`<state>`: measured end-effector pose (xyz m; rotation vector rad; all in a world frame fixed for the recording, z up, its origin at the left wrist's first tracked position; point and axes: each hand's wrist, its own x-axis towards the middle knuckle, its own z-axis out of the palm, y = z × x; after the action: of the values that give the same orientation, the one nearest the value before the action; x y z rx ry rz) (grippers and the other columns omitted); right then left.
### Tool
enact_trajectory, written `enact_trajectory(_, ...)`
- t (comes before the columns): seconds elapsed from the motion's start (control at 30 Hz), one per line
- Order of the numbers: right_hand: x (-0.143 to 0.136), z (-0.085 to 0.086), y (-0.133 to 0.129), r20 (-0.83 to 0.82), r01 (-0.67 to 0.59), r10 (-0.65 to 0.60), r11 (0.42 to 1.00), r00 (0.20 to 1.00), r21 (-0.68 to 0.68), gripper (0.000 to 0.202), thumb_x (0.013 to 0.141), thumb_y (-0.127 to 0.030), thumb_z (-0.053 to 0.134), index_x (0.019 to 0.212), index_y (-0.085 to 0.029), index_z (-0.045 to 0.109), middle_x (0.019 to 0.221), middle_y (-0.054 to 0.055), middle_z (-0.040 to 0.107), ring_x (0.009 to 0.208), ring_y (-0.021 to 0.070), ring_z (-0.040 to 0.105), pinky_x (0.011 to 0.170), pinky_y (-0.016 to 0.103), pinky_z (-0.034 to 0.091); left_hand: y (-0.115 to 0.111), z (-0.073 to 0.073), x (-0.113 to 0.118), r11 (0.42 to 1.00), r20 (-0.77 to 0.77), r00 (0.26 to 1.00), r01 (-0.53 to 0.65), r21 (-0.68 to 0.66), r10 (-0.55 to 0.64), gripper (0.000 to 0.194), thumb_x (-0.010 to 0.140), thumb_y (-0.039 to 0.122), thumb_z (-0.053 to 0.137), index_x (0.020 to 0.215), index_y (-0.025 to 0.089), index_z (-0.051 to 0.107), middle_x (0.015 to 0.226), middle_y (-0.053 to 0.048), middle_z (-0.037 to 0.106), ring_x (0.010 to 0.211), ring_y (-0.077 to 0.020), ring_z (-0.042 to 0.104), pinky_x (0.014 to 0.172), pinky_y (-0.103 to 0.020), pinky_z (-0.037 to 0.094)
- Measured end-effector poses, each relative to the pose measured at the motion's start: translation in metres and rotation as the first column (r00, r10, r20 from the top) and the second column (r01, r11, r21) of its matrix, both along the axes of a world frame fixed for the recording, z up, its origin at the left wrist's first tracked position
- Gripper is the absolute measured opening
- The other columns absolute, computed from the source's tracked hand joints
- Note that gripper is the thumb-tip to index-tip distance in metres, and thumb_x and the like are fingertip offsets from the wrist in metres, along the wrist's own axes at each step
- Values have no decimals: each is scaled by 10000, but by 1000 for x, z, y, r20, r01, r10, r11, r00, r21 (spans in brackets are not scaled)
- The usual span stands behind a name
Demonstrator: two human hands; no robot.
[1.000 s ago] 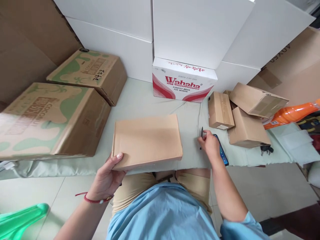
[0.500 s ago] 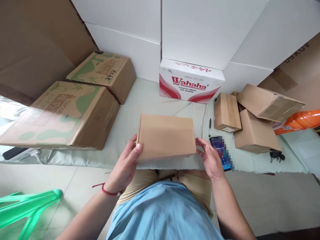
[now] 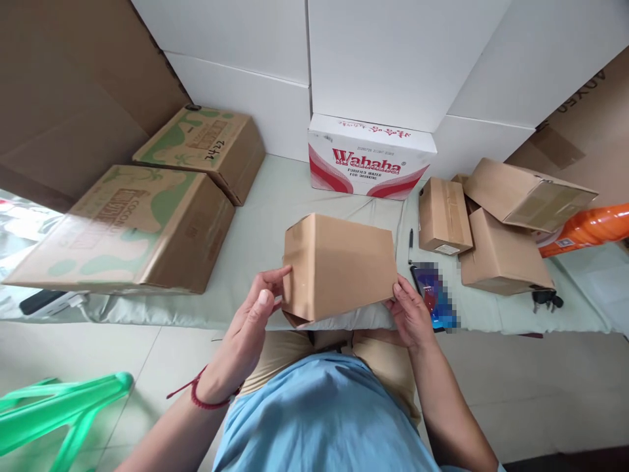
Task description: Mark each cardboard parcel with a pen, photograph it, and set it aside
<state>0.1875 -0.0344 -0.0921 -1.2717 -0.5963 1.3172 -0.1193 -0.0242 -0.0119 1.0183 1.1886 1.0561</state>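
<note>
A plain brown cardboard box is tilted and turned near the front edge of the table, its left end facing partly toward me. My right hand grips its lower right corner, thumb on the front face and fingers behind. At the box's left end, my left hand has its fingertips against the side, the thumb raised off the cardboard and the fingers apart. Just right of my right hand lies a phone, with a black pen above it.
A white and red Wahaha box stands at the back. Two printed cartons sit at the left. Small brown boxes, an orange item and keys are at the right. A green stool stands below left.
The box has turned and tilted, so its left end now shows. My right hand has closed on its right corner, and my left thumb has come off the box.
</note>
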Motion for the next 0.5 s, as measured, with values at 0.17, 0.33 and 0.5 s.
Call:
enact_trajectory(0.17,-6,-9,-8,147,-54,49,998,988,27,548,893,-648,820,1313,-297,804,1385,74,795,1263,318,746,1056,471,614,9,-2,-7,998,-88,996,14,-69,-20,736,840,729,822,1376,262,632,1367,-119,728,1232,-320,666,860,-349,551)
enact_trajectory(0.33,-5,-3,-21,309,-233,167,954,936,189,528,1013,-502,737,1515,-347,677,1553,56,693,1447,304,651,1212,488,550,12,-19,-8,956,105,988,-83,-281,116,560,779,568,896,1185,264,660,1111,-22,785,892,-193,704,656,-228,540)
enact_trajectory(0.5,-5,37,-34,721,-447,80,829,688,335,575,1057,-302,682,1614,-392,570,1654,52,595,1542,278,560,1268,494,507,12,-35,-14,861,355,859,-173,-478,370,372,649,211,820,1001,210,700,844,16,755,593,-130,634,503,-198,538)
